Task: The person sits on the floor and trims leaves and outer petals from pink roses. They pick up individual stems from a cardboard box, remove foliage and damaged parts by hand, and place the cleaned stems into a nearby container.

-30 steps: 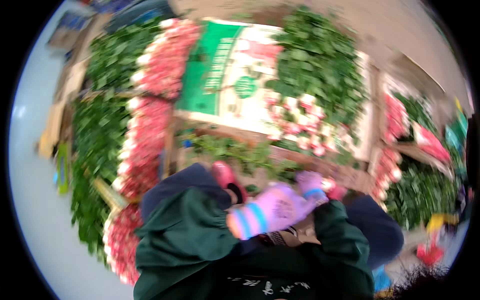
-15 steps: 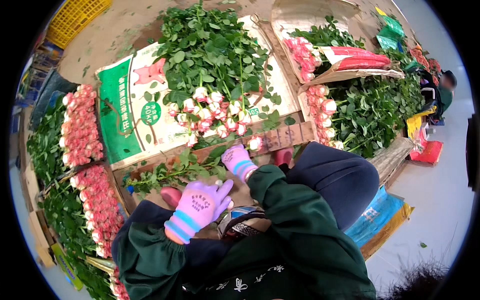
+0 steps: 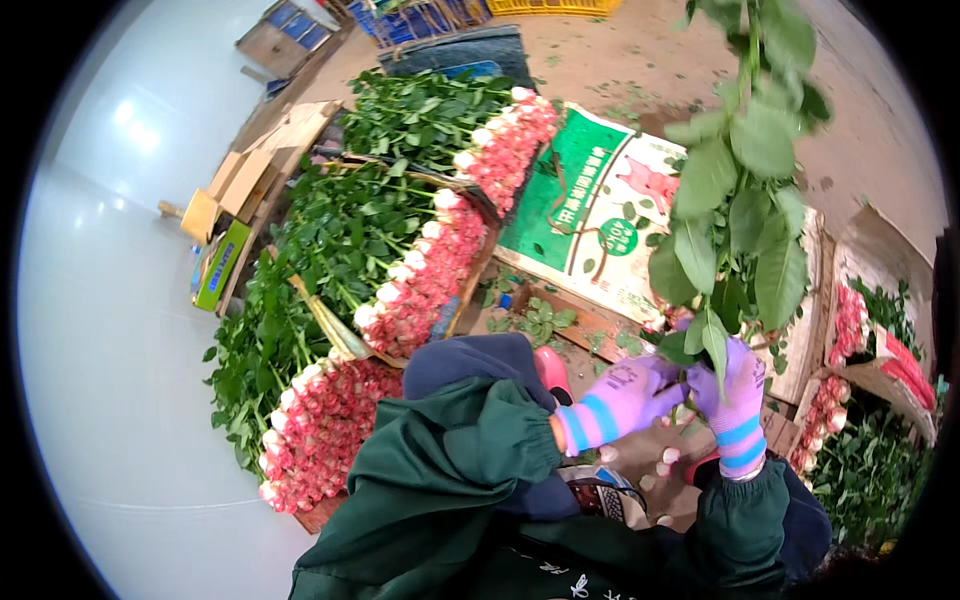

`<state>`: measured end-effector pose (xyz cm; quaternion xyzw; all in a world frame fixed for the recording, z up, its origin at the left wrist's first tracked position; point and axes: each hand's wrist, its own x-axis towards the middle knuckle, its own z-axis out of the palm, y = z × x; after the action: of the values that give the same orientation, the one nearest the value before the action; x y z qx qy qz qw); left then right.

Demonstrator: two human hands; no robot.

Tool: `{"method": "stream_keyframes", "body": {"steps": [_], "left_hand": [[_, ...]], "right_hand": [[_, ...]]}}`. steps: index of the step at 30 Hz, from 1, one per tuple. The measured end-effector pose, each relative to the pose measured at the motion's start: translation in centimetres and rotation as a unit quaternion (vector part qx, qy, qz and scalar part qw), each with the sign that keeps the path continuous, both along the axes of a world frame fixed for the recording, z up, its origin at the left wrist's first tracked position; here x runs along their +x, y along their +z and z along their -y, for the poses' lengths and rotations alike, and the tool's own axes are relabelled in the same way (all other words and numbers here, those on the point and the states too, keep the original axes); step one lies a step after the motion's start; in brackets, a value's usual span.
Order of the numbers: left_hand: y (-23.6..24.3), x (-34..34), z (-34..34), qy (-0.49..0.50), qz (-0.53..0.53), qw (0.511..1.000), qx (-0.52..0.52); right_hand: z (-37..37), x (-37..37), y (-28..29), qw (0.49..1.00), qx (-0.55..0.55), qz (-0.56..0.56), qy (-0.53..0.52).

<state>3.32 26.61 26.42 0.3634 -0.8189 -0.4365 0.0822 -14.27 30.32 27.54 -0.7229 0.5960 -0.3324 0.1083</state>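
Long leafy rose stems (image 3: 745, 195) rise through the upper right of the view, gripped in my gloved right hand (image 3: 735, 385). My left hand (image 3: 635, 395), also in a lilac glove, is beside it at the lower end of the stems, fingers curled; what they hold is hidden. Loose pale petals (image 3: 668, 462) lie below my hands. Behind the stems is a green and white sack (image 3: 545, 205) with leaves on it, over a wooden edge (image 3: 565, 305).
Bundles of pink and white roses (image 3: 430, 260) line the left side; more (image 3: 840, 420) lie at right, with cardboard wrapping (image 3: 880, 240). Crates (image 3: 548, 8) and a dark slab (image 3: 450, 50) stand at the back, cardboard boxes (image 3: 240, 185) at far left. My knees and pink footwear (image 3: 553, 375) are below.
My right hand has taken hold of leafy stems and raised them into the upper right of the view. My left hand's spread fingers have curled beside it. The view has swung leftward.
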Motion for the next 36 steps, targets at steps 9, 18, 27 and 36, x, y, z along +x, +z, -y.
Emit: {"method": "stream_keyframes", "body": {"steps": [9, 18, 27, 36], "left_hand": [[8.9, 15.7, 10.9, 0.395, -0.206, 0.895, -0.008], [-5.2, 30.8, 26.8, 0.563, 0.082, 0.821, 0.054], [2.0, 27.2, 25.4, 0.413, 0.442, 0.761, -0.234], [9.5, -0.6, 8.3, 0.059, 0.037, 0.975, -0.212]], "right_hand": [[3.7, 5.9, 8.8, 0.995, -0.067, 0.055, 0.059], [-2.7, -0.7, -1.1, 0.967, 0.177, 0.138, -0.123], [-5.8, -10.2, -10.8, 0.921, 0.275, 0.09, -0.259], [0.2, -19.2, -23.0, 0.801, 0.314, 0.187, -0.473]]}}
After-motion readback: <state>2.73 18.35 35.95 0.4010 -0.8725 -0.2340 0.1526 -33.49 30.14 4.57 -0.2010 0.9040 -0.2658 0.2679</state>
